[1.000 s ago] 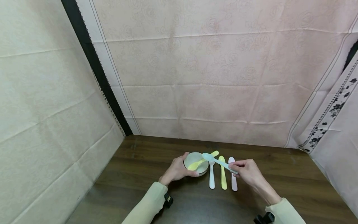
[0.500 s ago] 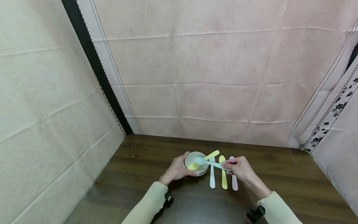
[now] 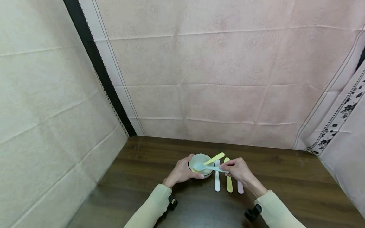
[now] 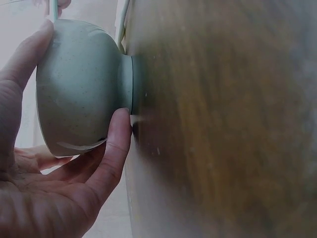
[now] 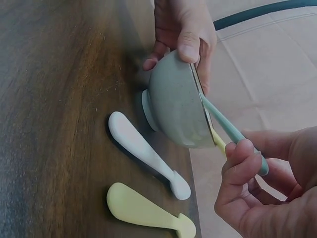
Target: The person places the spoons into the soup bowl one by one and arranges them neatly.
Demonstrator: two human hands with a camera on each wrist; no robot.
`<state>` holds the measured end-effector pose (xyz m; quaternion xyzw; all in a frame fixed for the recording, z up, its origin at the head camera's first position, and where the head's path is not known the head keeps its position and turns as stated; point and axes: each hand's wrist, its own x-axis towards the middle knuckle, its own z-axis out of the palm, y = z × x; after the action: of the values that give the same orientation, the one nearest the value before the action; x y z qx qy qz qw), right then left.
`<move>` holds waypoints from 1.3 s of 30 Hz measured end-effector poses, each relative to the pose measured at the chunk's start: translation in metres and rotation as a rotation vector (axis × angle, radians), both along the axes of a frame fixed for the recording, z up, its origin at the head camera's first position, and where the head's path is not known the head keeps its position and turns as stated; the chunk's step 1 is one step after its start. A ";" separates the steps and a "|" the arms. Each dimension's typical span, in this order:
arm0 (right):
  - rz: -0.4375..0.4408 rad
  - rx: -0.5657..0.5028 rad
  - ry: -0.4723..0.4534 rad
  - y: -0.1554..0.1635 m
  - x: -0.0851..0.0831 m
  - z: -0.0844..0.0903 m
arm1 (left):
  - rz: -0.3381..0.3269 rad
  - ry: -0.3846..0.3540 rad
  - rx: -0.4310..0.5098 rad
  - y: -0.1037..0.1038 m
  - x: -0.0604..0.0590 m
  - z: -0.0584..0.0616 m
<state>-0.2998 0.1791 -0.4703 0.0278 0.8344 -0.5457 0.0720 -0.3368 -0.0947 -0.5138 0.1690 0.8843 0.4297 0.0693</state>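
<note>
A pale green bowl (image 3: pixel 196 158) stands upright on the table. My left hand (image 3: pixel 181 171) grips it from the left, thumb at the rim and fingers round the far side; in the left wrist view a fingertip reaches the bowl's foot (image 4: pixel 128 84). My right hand (image 3: pixel 240 172) pinches a light blue spoon (image 3: pixel 199 167) by its handle, and the spoon's head dips inside the bowl. A yellow spoon (image 3: pixel 215 158) leans in the bowl, its handle sticking out over the far right rim. The light blue spoon partly covers that yellow spoon's head.
Right of the bowl lie a whitish-blue spoon (image 3: pixel 217 183), another yellow spoon (image 3: pixel 229 184) and a lilac spoon (image 3: pixel 240 187), side by side. My right hand partly hides the last two. Pale cloth (image 3: pixel 216 79) hangs behind the dark wooden table (image 3: pixel 159 145).
My right hand has moved left, bringing the light blue spoon from above the bowl's right edge down into it. The left hand keeps its grip on the bowl.
</note>
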 end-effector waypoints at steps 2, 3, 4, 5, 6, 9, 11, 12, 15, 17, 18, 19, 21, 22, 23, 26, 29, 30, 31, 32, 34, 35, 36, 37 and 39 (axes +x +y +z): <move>-0.001 0.002 0.001 -0.002 -0.002 -0.001 | -0.001 -0.001 -0.004 0.000 0.001 0.000; -0.002 0.005 -0.001 -0.003 -0.002 -0.001 | -0.002 0.002 -0.009 0.000 0.001 0.000; -0.002 0.010 0.000 -0.004 -0.002 -0.001 | -0.003 0.007 -0.012 0.000 0.001 0.000; -0.011 0.015 -0.004 -0.005 -0.003 -0.001 | -0.004 0.012 -0.014 0.000 0.001 0.000; -0.019 0.019 -0.006 -0.005 -0.003 -0.001 | -0.004 0.016 -0.015 0.000 0.002 0.001; -0.025 0.028 -0.006 -0.007 -0.005 -0.002 | 0.000 0.020 -0.016 0.000 0.002 0.001; -0.031 0.030 -0.004 -0.008 -0.007 -0.002 | 0.002 0.016 -0.020 0.001 0.001 0.001; -0.030 0.032 -0.001 -0.009 -0.007 -0.002 | 0.000 0.018 -0.022 0.001 0.001 0.001; -0.039 0.042 -0.001 -0.010 -0.009 -0.002 | -0.004 0.022 -0.028 0.000 0.001 0.001; -0.052 0.052 -0.005 -0.010 -0.011 -0.001 | -0.005 0.021 -0.029 0.000 0.000 0.002; -0.060 0.056 -0.010 -0.010 -0.012 -0.001 | -0.007 0.021 -0.024 0.000 0.000 0.002; -0.070 0.058 -0.013 -0.010 -0.012 0.000 | -0.006 0.018 -0.022 0.000 0.000 0.002; -0.078 0.055 -0.016 -0.010 -0.012 0.000 | -0.004 0.010 -0.017 0.000 0.000 0.003; -0.082 0.047 -0.020 -0.010 -0.012 0.000 | -0.003 0.009 -0.014 0.000 0.001 0.003; -0.091 0.037 -0.025 -0.010 -0.012 0.001 | -0.003 0.007 -0.011 0.000 0.001 0.003; -0.102 -0.009 -0.035 -0.009 -0.012 0.001 | 0.000 0.001 -0.007 -0.001 0.001 0.003; -0.134 -0.061 -0.047 -0.008 -0.015 0.000 | 0.003 0.002 -0.005 -0.001 0.001 0.002; -0.143 -0.076 -0.051 -0.008 -0.015 0.000 | 0.005 0.003 -0.006 -0.001 0.000 0.002; -0.152 -0.088 -0.057 -0.008 -0.016 0.000 | 0.006 0.006 -0.010 -0.001 0.000 0.002; -0.160 -0.101 -0.062 -0.008 -0.018 0.000 | 0.009 0.006 -0.012 -0.001 0.000 0.003; -0.173 -0.124 -0.075 -0.008 -0.020 -0.001 | 0.013 0.004 -0.017 0.000 0.000 0.002; -0.178 -0.134 -0.079 -0.008 -0.021 -0.001 | 0.014 0.004 -0.018 0.000 0.001 0.002; -0.182 -0.146 -0.082 -0.008 -0.022 -0.001 | 0.016 0.002 -0.019 0.000 0.001 0.002; -0.185 -0.157 -0.084 -0.008 -0.024 -0.002 | 0.017 0.001 -0.022 0.001 0.001 0.002; -0.191 -0.176 -0.085 -0.007 -0.026 -0.002 | 0.019 -0.004 -0.019 0.002 0.002 0.002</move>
<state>-0.3257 0.1719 -0.4726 0.1235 0.7732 -0.6194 0.0573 -0.3349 -0.0926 -0.5120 0.1589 0.8897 0.4224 0.0686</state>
